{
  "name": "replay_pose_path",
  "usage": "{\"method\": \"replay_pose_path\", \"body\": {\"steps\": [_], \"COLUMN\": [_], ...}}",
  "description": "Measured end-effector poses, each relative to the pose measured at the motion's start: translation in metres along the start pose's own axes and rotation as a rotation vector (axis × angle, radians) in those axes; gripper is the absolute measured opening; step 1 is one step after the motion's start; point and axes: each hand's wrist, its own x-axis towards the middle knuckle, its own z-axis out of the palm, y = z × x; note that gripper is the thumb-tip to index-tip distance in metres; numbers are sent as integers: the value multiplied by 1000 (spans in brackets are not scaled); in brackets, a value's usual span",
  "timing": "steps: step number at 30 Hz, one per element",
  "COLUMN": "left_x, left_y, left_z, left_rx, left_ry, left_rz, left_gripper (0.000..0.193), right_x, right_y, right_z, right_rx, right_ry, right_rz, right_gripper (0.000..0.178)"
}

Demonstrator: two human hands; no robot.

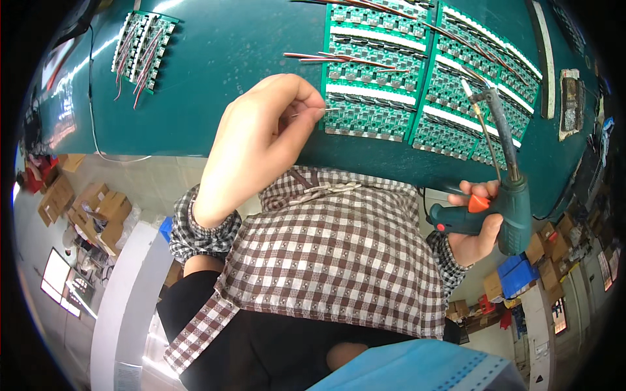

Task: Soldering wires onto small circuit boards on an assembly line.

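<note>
My left hand (257,130) is closed in a pinch on a thin wire (331,109), whose end reaches over the lower left edge of a green circuit board panel (372,124). In my right hand (479,246) is a dark green soldering gun (515,218) with an orange trigger, its fingers wrapped round the handle. The gun's slim metal tip and feed tube point away from me, above a second circuit board panel (447,133). Both panels carry rows of small parts and white strips. Red, black and white wires (358,60) lie across them.
The panels rest on a green work surface (241,45). At its far left is a smaller board panel (145,49) with wires. A worn metal block (572,104) and a pale strip (542,58) lie on the right. Cardboard boxes (107,212) stand beyond the table.
</note>
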Motion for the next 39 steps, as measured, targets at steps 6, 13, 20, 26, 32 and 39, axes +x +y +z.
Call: {"method": "replay_pose_path", "body": {"steps": [6,13,20,26,32,39], "left_x": [17,54,46,51,51,53], "left_y": [24,10,15,9,5,-1], "left_z": [24,33,9,6,-1,-10], "left_rx": [-58,329,282,317,242,226], "left_ry": [-15,215,153,147,91,19], "left_rz": [376,501,435,416,402,337], "left_gripper": [10,8,8,9,7,9], "right_x": [2,-7,-12,22,74,69], "right_y": [0,-2,-8,6,22,27], "right_z": [4,23,60,24,-3,4], "right_rx": [22,23,-66,-89,268,104], "right_ry": [75,121,144,106,-59,-80], "right_rz": [-69,-26,-62,-327,-327,-262], "right_gripper": [57,59,56,56,57,57]}}
